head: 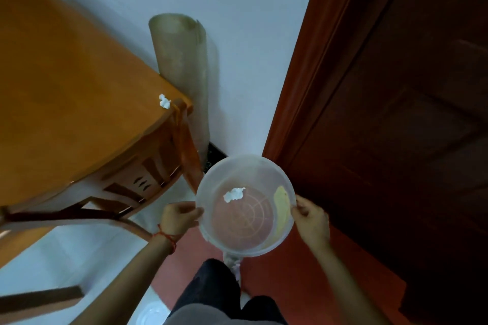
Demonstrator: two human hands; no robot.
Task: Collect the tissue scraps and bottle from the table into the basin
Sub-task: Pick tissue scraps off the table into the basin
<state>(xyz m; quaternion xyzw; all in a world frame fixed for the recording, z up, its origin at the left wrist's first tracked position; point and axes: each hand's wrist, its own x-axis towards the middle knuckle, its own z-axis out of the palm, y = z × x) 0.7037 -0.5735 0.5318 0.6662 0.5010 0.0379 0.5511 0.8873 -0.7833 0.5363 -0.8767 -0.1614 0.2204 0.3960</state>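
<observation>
Basin [245,206], a round clear plastic one, is held out in front of the person at about waist level, beside the corner of a wooden table [66,103]. Seen from the head camera looking down, the left hand [179,215] pinches the basin's left rim and the right hand [311,221] grips its right rim, so both are closed on the basin and set apart by its width.

One white tissue scrap [234,194] lies inside the basin, near the middle of its floor. A second tissue scrap [164,101] sits on the table, right at the corner nearest the basin. No bottle is visible from here.

A rolled mat [182,74] leans on the wall behind the table, and a dark red door [383,113] stands to the right.

Being round, the basin has no long axis; its mouth faces up toward the camera, roughly level, perhaps tipped slightly.

Risks, as a judgement: the table scrap is so near the edge that a careless swipe could knock it to the floor. Freeing one hand to reach leaves a one-sided grip, and a tilt could spill the light scrap already inside.
</observation>
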